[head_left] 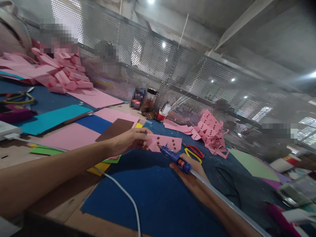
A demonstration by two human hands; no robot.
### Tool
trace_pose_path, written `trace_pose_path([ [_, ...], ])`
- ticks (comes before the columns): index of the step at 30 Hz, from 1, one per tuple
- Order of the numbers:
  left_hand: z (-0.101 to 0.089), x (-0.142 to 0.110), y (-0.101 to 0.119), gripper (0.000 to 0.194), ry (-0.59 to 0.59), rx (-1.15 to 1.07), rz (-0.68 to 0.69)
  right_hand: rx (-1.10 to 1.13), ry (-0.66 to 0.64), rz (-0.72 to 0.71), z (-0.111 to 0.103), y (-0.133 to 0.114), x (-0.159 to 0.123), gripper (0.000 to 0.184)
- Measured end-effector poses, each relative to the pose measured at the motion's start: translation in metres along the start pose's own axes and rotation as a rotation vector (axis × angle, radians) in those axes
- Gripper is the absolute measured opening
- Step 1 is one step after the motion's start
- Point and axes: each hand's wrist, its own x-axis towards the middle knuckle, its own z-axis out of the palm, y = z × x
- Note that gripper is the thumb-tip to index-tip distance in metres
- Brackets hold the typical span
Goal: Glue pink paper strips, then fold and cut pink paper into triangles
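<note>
My left hand (134, 140) pinches the left end of a small pink paper piece (177, 142) that carries several dark brown diamond shapes. In my right hand (195, 168) is a blue glue gun (172, 156), with a long clear glue stick (217, 194) running out of its back end. The gun's nozzle points at the left part of the pink piece, close to one of the diamonds; whether it touches is too fine to tell. Scissors (195, 153) with red and yellow handles lie just beyond my right hand.
Pink, brown and blue sheets (71, 136) spread to the left, near a heap of folded pink paper (61, 74). Another pile of dotted pink pieces (209, 135) stands at right, before a perforated metal screen (192, 75). A white cable (123, 189) crosses the front. A red-white cup (162, 115) holds sticks.
</note>
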Motion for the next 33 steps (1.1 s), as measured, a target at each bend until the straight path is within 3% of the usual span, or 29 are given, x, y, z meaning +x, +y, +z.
trace_pose_path([
  [13, 0.0, 0.0, 0.002, 0.014, 0.026, 0.004, 0.016, 0.04, 0.039, 0.017, -0.001, -0.002, -0.001, 0.031],
  [33, -0.003, 0.003, -0.001, 0.018, 0.05, -0.025, 0.036, -0.109, 0.033, -0.033, -0.002, -0.003, -0.003, 0.028],
])
